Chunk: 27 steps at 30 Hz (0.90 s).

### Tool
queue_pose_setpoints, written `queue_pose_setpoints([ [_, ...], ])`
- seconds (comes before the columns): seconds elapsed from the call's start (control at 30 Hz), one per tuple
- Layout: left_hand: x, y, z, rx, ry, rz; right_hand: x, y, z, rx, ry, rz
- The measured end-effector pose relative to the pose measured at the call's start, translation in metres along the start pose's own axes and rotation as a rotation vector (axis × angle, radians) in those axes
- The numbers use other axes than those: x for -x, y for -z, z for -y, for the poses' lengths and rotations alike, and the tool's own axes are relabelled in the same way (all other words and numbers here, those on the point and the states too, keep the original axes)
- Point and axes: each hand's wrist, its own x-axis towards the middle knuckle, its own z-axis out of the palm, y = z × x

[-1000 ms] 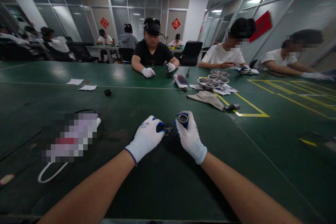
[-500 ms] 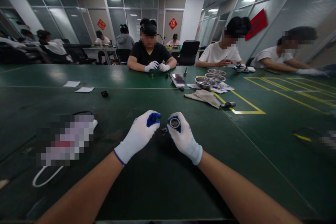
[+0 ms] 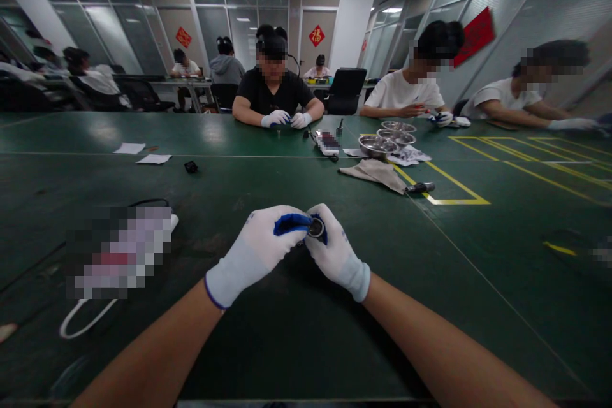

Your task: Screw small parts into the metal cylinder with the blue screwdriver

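Observation:
My right hand (image 3: 335,248), in a white glove with blue palm coating, is closed around a small round metal cylinder (image 3: 316,227). Its open, ring-shaped end faces up toward me. From the left, my gloved left hand (image 3: 265,236) reaches over, thumb and fingers pinched together at the cylinder's rim. Whatever sits between those fingertips, if anything, is too small or hidden to name. Some small dark metal parts (image 3: 300,243) lie on the table under the hands, mostly covered by my left fingers.
On the green table (image 3: 229,357), a blurred-out white-edged device (image 3: 165,229) lies at left. Ahead are a black object (image 3: 190,167), a beige cloth (image 3: 375,173), a dark metal tool (image 3: 421,188) and several steel bowls (image 3: 377,145). Co-workers sit across the table.
My left hand has moved right, from apart to the cylinder's rim, and its fingers have closed together. My right hand still holds the cylinder in nearly the same place.

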Motion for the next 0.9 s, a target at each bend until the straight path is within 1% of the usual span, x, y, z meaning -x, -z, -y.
queue_pose_setpoints([
  [0.07,0.001,-0.002,-0.001,-0.058,-0.047,-0.002,0.000,0.000,0.002,-0.002,0.013,0.021],
  [0.17,0.001,-0.006,-0.001,-0.100,-0.058,-0.005,0.001,-0.001,0.004,-0.002,0.038,0.040],
  [0.33,-0.001,-0.010,-0.001,-0.074,-0.028,0.017,0.003,-0.003,0.005,0.007,0.042,0.064],
  [0.5,-0.001,-0.013,-0.005,-0.150,0.071,-0.013,0.003,-0.004,0.001,0.058,0.065,0.058],
  [0.6,0.000,-0.017,-0.005,-0.185,0.103,-0.050,0.002,-0.005,-0.001,0.068,0.073,0.054],
  [0.73,-0.002,-0.017,-0.001,-0.144,0.044,-0.091,0.001,-0.004,-0.002,0.031,0.039,0.049],
  [0.83,-0.006,-0.011,0.009,-0.086,0.034,-0.190,0.000,-0.002,-0.003,0.002,-0.001,0.028],
  [0.9,-0.010,-0.008,0.021,-0.136,0.061,-0.237,-0.001,0.000,-0.004,0.020,-0.014,-0.002],
])
